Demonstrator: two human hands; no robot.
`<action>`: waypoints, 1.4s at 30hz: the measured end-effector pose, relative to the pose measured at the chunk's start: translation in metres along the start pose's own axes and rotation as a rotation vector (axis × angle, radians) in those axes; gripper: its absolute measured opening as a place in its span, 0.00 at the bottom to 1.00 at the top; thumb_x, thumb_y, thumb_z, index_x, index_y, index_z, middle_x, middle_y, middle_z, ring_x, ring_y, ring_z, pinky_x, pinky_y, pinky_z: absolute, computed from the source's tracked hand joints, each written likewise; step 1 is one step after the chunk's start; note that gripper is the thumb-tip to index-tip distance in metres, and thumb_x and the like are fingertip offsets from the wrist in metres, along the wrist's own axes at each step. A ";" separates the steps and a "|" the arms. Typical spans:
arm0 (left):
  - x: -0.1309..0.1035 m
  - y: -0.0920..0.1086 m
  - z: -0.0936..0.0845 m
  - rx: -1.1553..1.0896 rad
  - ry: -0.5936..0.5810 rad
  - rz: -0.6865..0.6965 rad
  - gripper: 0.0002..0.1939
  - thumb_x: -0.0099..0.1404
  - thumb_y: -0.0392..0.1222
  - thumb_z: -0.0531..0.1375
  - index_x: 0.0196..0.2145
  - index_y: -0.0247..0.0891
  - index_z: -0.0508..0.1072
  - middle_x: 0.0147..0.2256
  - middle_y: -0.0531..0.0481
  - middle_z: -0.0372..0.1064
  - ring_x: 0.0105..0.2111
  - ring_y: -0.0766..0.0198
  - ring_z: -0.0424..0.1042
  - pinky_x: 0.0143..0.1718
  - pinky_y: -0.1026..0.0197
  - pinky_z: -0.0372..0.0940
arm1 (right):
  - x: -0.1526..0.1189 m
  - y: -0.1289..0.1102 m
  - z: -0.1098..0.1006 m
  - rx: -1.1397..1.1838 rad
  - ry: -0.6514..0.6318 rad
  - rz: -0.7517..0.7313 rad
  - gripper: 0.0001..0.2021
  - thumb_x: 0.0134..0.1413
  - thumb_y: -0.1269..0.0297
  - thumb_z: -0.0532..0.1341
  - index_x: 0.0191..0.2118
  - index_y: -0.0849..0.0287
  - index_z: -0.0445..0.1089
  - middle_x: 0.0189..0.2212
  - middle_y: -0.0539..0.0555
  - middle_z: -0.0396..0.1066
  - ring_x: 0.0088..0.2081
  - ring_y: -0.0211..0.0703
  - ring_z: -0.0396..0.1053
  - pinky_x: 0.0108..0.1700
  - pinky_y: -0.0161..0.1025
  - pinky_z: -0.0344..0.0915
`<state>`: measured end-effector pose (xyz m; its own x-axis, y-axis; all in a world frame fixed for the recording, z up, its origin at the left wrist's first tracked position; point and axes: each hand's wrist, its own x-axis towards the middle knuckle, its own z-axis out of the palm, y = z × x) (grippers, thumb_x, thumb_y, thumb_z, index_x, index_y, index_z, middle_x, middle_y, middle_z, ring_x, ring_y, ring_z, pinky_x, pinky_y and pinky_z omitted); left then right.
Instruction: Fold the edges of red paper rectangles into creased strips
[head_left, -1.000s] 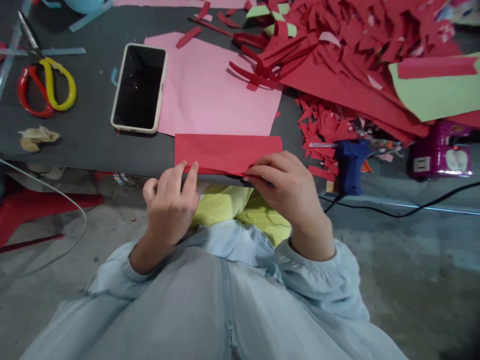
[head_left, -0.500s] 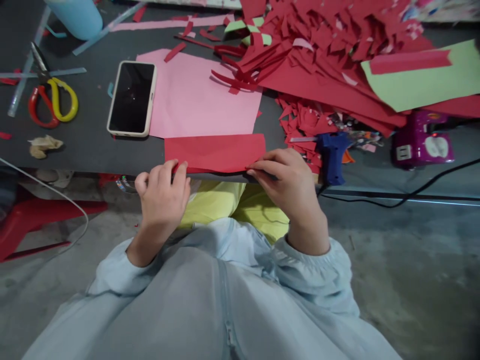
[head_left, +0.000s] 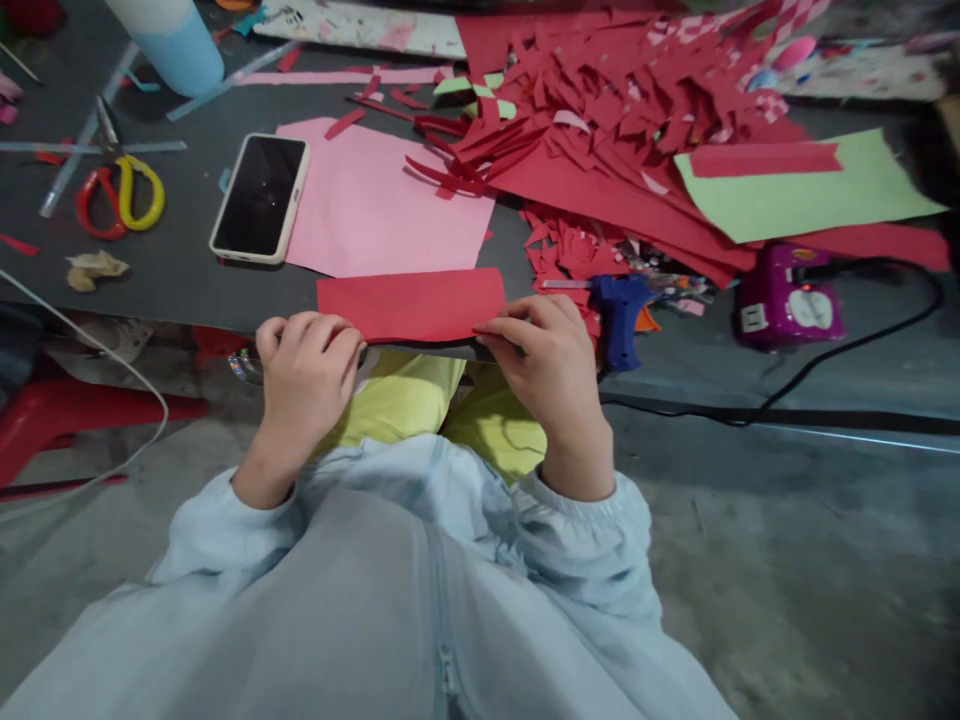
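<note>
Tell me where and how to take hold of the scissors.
Grip the scissors by the red and yellow handle loops, probably best with the left hand, coming from the near side: the loops form the near end and stand slightly apart, while the metal blades point away.

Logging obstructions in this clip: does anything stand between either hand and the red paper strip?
Nothing visible does: the left hand and right hand both touch the red paper strip along its near edge. The phone lies farther off, to the left.
</note>
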<state>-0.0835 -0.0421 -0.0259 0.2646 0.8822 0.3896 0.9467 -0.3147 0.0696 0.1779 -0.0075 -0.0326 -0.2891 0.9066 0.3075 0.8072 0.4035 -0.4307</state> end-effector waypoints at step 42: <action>-0.006 0.068 0.045 0.055 -0.017 0.148 0.26 0.72 0.39 0.51 0.63 0.22 0.62 0.62 0.32 0.63 0.63 0.48 0.64 0.63 0.50 0.58 | 0.014 -0.005 0.000 -0.149 -0.085 0.352 0.15 0.61 0.54 0.60 0.28 0.58 0.71 0.28 0.54 0.70 0.33 0.46 0.63 0.38 0.42 0.54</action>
<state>-0.0122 -0.0533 -0.0648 0.4043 0.8338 0.3759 0.9058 -0.4220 -0.0382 0.1697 0.0031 -0.0258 -0.0183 0.9959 0.0886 0.9286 0.0498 -0.3678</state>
